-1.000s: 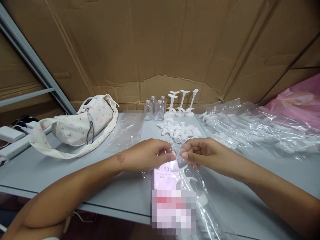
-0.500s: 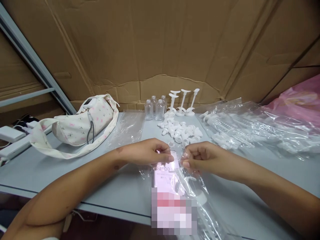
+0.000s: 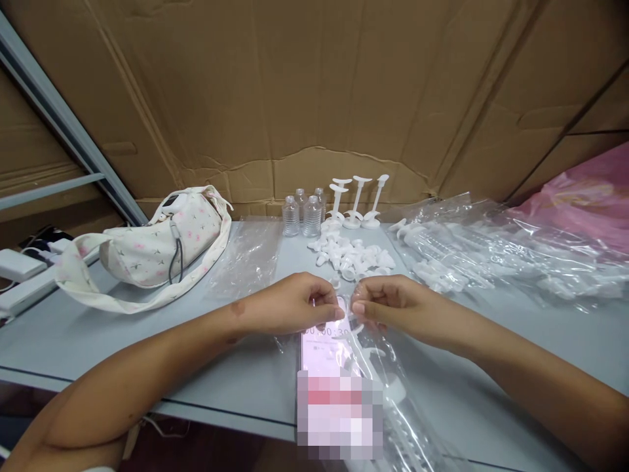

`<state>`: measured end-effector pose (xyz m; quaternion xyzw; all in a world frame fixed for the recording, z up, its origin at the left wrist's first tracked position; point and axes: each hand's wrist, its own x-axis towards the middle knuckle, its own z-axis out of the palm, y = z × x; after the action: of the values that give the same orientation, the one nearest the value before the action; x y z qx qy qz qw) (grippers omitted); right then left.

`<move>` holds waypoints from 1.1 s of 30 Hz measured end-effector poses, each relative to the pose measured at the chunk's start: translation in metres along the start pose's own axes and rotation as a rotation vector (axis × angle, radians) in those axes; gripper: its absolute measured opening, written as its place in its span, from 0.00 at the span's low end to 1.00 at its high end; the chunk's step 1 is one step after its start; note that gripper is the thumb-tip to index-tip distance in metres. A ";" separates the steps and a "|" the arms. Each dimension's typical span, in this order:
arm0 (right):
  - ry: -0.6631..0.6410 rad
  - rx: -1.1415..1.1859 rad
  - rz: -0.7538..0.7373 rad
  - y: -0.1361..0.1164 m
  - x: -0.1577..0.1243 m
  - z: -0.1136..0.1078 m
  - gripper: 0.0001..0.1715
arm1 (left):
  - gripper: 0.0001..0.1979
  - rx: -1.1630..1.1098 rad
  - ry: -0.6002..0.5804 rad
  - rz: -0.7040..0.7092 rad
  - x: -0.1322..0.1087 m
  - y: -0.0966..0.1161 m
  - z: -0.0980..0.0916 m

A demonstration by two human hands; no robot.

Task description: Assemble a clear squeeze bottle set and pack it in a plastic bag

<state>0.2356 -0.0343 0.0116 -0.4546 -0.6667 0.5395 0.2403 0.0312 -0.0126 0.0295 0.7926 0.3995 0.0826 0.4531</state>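
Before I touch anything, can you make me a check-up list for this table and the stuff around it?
Surface: flat gray table.
Job's things: clear bag holding white pieces, partly over a phone; loose white bits, white stands and four bottles farther back.
Clutter: flowered purse at left, flat plastic beside it, packets at right.
Grippers: right hand pinches the clear bag; left hand is close by, grip hard to tell.
Cables: power strip far left; wiring hard to make out.
Surroundings: brown cardboard behind, pink plastic far right, metal frame at left.
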 end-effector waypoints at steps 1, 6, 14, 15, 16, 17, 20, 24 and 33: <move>0.018 0.001 0.007 0.000 0.000 0.001 0.16 | 0.12 0.003 0.006 0.006 0.000 0.001 0.001; 0.085 -0.035 0.002 0.002 0.002 -0.001 0.16 | 0.13 0.033 0.052 0.009 -0.001 0.001 0.000; 0.155 -0.090 -0.014 0.005 0.004 -0.023 0.17 | 0.21 0.365 0.271 0.014 -0.002 0.000 -0.001; 0.163 -0.079 -0.016 0.005 0.004 -0.025 0.17 | 0.21 0.423 0.301 0.015 -0.002 0.000 0.000; 0.167 -0.069 -0.018 0.005 0.004 -0.027 0.18 | 0.22 0.471 0.322 0.024 -0.002 0.000 0.001; 0.173 -0.064 -0.023 0.005 0.004 -0.028 0.18 | 0.21 0.501 0.335 0.040 -0.001 0.000 0.001; 0.203 -0.064 -0.052 0.004 0.003 -0.030 0.17 | 0.21 0.446 0.363 0.098 0.002 -0.004 0.001; 0.232 -0.054 -0.088 0.004 0.002 -0.029 0.17 | 0.22 0.156 0.318 0.112 0.006 -0.012 -0.005; 0.370 0.015 -0.183 0.010 0.006 -0.035 0.21 | 0.17 -0.335 0.173 0.010 0.009 -0.013 -0.017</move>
<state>0.2647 -0.0118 0.0117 -0.4816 -0.6457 0.4277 0.4101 0.0215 0.0086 0.0276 0.6980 0.4138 0.2180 0.5422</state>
